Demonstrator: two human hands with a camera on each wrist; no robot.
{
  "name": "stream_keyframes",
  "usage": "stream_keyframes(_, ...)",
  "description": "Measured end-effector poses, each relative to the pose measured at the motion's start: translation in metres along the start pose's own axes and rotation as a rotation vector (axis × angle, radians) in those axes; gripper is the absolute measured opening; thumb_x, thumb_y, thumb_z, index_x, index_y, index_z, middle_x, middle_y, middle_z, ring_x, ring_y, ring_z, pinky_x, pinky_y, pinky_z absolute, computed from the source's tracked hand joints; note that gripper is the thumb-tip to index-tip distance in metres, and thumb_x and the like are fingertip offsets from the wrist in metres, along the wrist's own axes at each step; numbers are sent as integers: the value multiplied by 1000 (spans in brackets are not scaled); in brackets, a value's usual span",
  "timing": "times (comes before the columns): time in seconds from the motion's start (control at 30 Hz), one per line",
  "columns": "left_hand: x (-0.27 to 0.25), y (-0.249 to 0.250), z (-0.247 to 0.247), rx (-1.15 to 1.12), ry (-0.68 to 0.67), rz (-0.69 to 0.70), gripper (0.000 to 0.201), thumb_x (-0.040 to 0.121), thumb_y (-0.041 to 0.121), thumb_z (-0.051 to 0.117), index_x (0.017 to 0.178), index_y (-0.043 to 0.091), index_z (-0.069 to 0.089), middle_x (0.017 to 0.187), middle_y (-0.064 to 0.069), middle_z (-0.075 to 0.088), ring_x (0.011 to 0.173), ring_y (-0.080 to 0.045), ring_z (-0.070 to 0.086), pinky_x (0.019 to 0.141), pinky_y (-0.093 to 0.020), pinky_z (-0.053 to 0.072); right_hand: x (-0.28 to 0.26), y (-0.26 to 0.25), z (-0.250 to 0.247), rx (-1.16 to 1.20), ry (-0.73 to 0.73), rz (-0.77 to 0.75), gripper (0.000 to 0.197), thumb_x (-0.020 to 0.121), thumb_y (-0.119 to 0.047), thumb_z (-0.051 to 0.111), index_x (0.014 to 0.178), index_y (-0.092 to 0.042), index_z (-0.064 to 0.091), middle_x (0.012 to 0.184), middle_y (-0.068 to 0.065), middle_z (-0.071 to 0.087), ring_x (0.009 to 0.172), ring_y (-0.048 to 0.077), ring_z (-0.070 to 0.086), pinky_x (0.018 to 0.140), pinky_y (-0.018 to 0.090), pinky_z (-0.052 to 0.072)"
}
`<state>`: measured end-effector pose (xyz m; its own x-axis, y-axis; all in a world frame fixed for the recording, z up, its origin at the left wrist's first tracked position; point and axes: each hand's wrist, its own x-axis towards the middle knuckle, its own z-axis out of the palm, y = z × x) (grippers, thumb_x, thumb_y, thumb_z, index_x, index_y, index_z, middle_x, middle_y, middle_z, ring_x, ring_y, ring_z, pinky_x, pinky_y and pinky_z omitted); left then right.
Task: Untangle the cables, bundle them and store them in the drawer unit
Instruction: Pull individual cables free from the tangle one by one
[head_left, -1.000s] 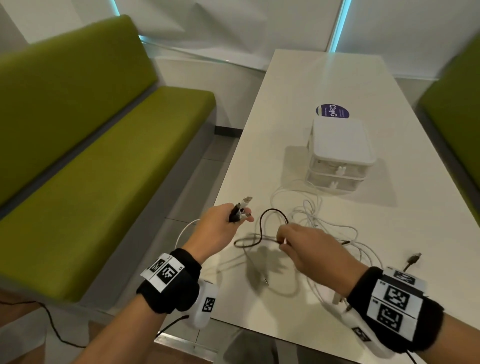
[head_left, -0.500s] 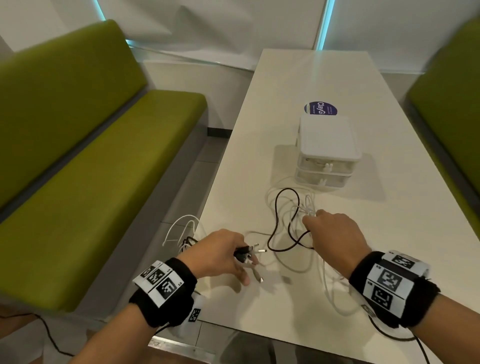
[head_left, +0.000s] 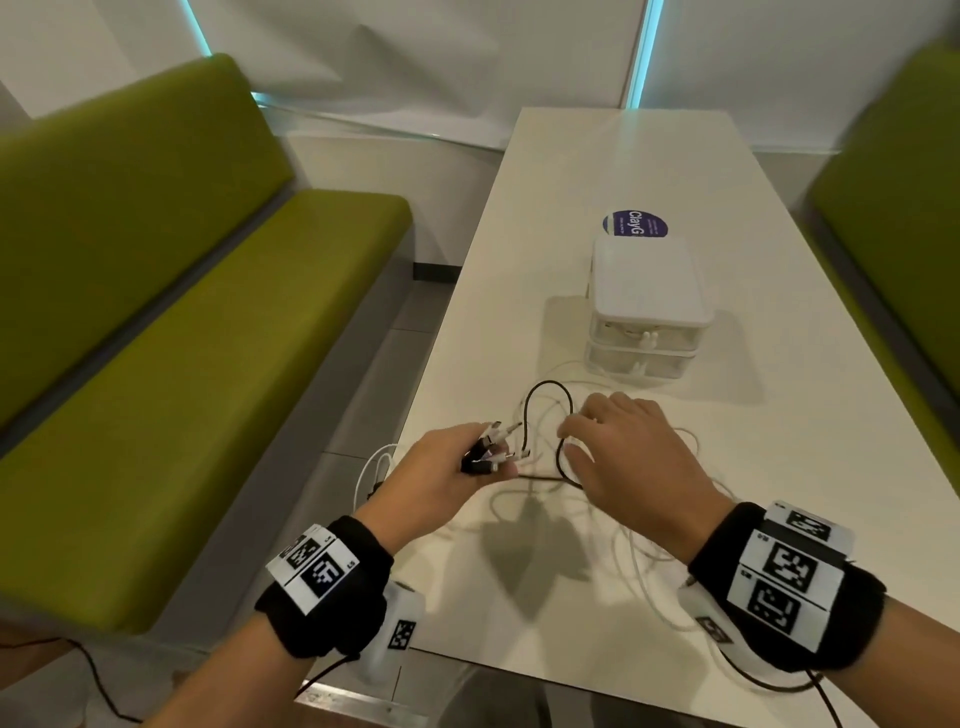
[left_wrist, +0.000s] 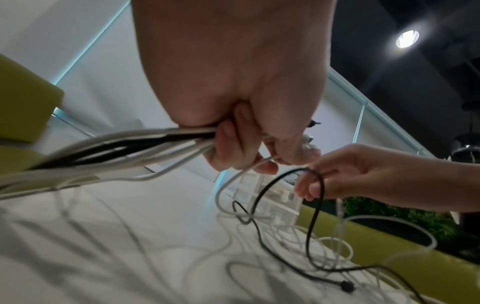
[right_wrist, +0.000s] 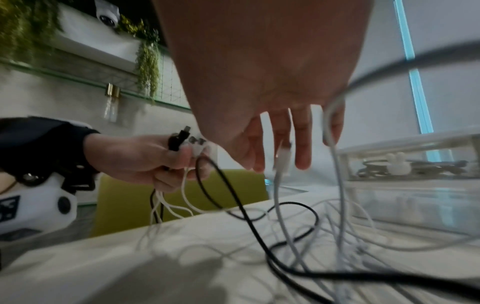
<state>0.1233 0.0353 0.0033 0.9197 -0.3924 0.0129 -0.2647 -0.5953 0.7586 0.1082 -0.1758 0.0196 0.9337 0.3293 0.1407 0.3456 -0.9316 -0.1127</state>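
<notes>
**Right hand back at the loop, plugs gathered in the left**

Nearest the person, the left hand (head_left: 441, 470) hangs just above the near left edge of the surface (head_left: 571, 171), fingers curled tight round a clutch of black and white plugs (head_left: 491, 449). The left wrist view shows several white leads and a black one running through that fist and trailing off the edge. Half a second ago this hand was low, almost on the surface; it now sits higher and closer to the other hand.

Just beside it, the right hand (head_left: 631, 457) has drawn back from its reach toward the drawer unit and hovers over the tangle with fingers spread and only loosely bent. In the left wrist view the black cable (head_left: 545, 415) arcs over its fingertips (left_wrist: 309, 185), so it seems hooked or lightly pinched rather than gripped; how firm the contact is cannot be told. A white lead also drapes past the fingers in the right wrist view.

Beyond the hands, loose white cables (head_left: 644, 551) sprawl in loops, crossed by the black one. Farther off stands the drawer unit (head_left: 647, 306), both drawers closed.

The ends look collected, so the job appears to be at the stage of freeing each length; bundling and storing remain undone.
</notes>
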Motion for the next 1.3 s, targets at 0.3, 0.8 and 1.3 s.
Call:
stream_keyframes(0.3, 4, 26, 0, -95, 17, -32, 37, 92, 26, 64, 56, 29, 54, 51, 18, 54, 54, 2, 47, 56, -13, 34, -8, -23, -11, 504, 98, -95, 16, 94, -26, 56, 95, -31, 71, 84, -13, 66, 72, 5, 58, 69, 33, 51)
stream_keyframes(0.8, 3, 36, 3, -14, 12, -114, 54, 84, 30, 74, 44, 11, 44, 37, 8, 29, 42, -11, 27, 43, -17, 23, -19, -37, -16, 535, 92, -6, 63, 91, -43, 61, 147, -26, 36, 136, -8, 55, 103, 12, 57, 84, 24, 44)
stream_keyframes(1.3, 2, 37, 2, 16, 11, -121, 53, 89, 4, 50, 42, 28, 48, 37, 14, 50, 40, -5, 48, 47, -15, 33, -15, -55, -8, 586, 205, 12, 48, 95, -23, 53, 141, -14, 45, 106, -2, 70, 77, 24, 62, 69, 26, 39)
